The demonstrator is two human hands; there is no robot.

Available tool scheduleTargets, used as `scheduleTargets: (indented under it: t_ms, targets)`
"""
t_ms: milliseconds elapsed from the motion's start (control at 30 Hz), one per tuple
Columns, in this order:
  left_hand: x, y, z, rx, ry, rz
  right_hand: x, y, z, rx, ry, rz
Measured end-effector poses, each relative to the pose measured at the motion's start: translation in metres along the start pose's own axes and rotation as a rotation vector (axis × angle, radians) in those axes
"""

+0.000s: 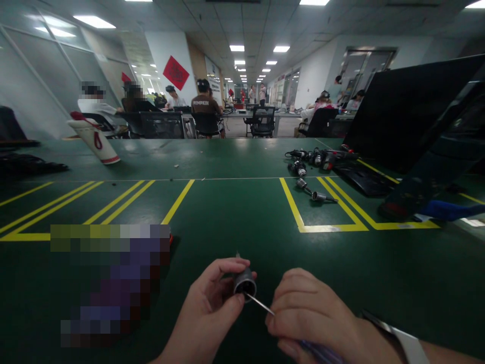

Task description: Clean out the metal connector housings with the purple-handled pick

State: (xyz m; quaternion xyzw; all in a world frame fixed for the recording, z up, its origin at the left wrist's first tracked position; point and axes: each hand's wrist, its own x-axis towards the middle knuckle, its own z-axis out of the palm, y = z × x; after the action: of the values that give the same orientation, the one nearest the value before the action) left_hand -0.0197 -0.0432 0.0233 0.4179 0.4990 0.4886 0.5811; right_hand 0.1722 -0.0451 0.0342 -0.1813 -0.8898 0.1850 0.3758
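Fingers [223, 265] of the left hand [212, 303] grasp a dull grey, cup-shaped metal part [245, 277] above the green desk [235, 217], the part's mouth round and dark inside; a thin, shiny-shafted tool [260, 305] reaches into it from the right hand [310, 311], whose fingers clasp the handle [320, 352].

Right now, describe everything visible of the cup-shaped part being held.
The cup-shaped part looks metallic and grey, with a round rim and dark hollow; a thin tip shows at its far end. The left hand grips it over the table, mouth tilted towards the camera. A thin shaft held in the right hand reaches into it; contact inside is unclear.
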Motion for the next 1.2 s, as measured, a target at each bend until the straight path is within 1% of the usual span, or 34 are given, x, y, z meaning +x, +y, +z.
scheduleTargets:
  t_ms: [67,200,300,500,700,833,967,1100,1200]
  targets:
    - [0.000,0.000,0.000,0.000,-0.010,0.025,0.000,0.000,0.002,-0.055,-0.006,-0.034]
    - [-0.002,-0.002,0.000,0.039,-0.001,0.063,-0.001,-0.001,0.008,-0.142,-0.060,-0.068]
    - [-0.002,-0.003,-0.003,0.104,-0.002,0.085,-0.002,-0.001,0.013,-0.192,-0.053,-0.088]
    - [-0.002,-0.004,-0.006,0.222,-0.021,0.143,-0.001,-0.002,0.012,-0.217,-0.069,-0.118]
    - [-0.002,-0.003,-0.006,0.239,-0.031,0.145,-0.005,-0.003,0.015,-0.225,-0.036,-0.106]
    - [-0.001,-0.003,-0.006,0.255,-0.032,0.156,-0.008,-0.001,0.022,-0.287,-0.036,-0.076]
    - [0.001,-0.004,-0.007,0.270,-0.024,0.180,-0.008,0.004,0.027,-0.348,-0.037,-0.096]
    - [0.005,-0.007,-0.009,0.260,-0.023,0.180,-0.009,0.010,0.029,-0.326,0.014,-0.149]
    - [0.011,-0.007,-0.011,0.244,-0.012,0.183,-0.010,0.015,0.030,-0.293,0.103,-0.186]
